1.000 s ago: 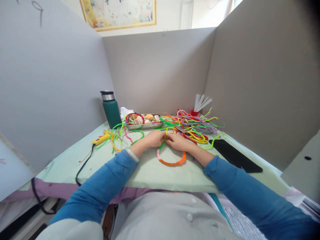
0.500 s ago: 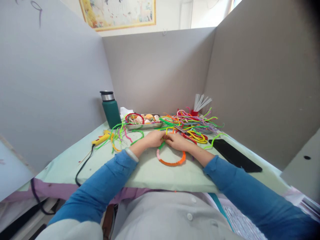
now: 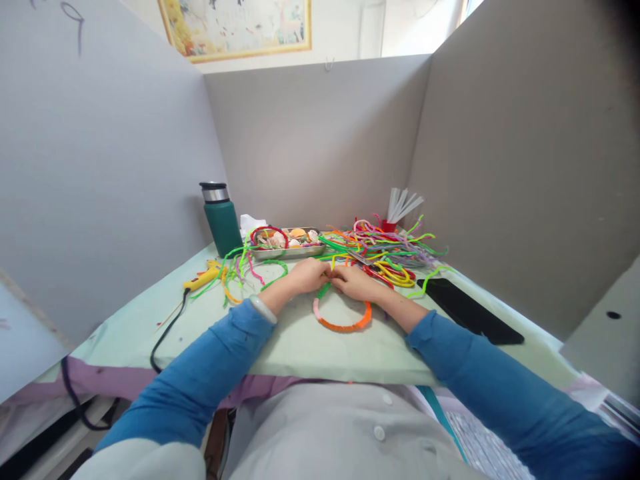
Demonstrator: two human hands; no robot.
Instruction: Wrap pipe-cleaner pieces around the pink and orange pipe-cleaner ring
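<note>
A ring wrapped in pipe cleaners [image 3: 345, 327], with orange, pink and green stretches, lies toward the front of the table. Its far side is hidden by my hands. My left hand [image 3: 310, 275] is closed in a pinch at the green part of the ring. Against it, fingertip to fingertip, my right hand [image 3: 354, 283] pinches the same far side. A short yellow pipe cleaner end [image 3: 333, 264] sticks up between the fingers. Left of my hands lies a green pipe cleaner ring [image 3: 277, 264].
Behind my hands stands a metal tray [image 3: 290, 253] of small decorations, with a heap of pipe cleaners [image 3: 385, 243] and scissors [image 3: 361, 259] to its right. A yellow glue gun [image 3: 203, 276], green bottle [image 3: 223, 223], black phone-like slab [image 3: 470, 310] and glue sticks [image 3: 400, 205] surround the workspace.
Almost nothing differs. My fingers have shifted very slightly at the far side of the ring, while the ring and everything else stay in place.
</note>
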